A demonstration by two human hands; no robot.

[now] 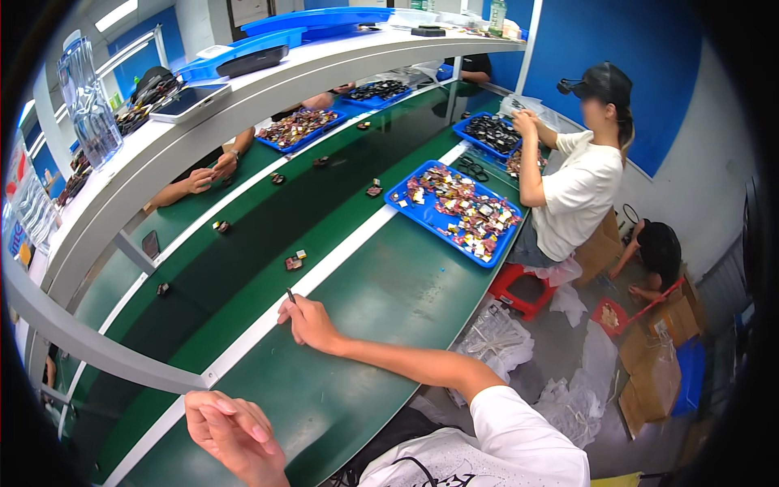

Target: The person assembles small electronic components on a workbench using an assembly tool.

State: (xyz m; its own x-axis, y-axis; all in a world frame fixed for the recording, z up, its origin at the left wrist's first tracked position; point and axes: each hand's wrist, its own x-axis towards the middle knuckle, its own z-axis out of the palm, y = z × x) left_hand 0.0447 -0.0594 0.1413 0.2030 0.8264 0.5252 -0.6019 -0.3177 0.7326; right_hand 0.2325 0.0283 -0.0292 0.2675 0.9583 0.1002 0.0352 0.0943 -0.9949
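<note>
Smooth, faintly glossy green tabletop (381,280); shiny blue plastic tray (412,209) toward two o'clock, clear plastic bottle (85,105) at ten, matt cardboard (652,381) at four.

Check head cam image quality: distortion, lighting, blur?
Head view: fisheye strongly bows the white shelf, with black vignetting around the rim. Head view: ceiling light looks blown out; a broad dark band runs along the green belt, shadow or reflection, can't tell. Head view: right hand and left hand show no heavy motion blur.
</note>
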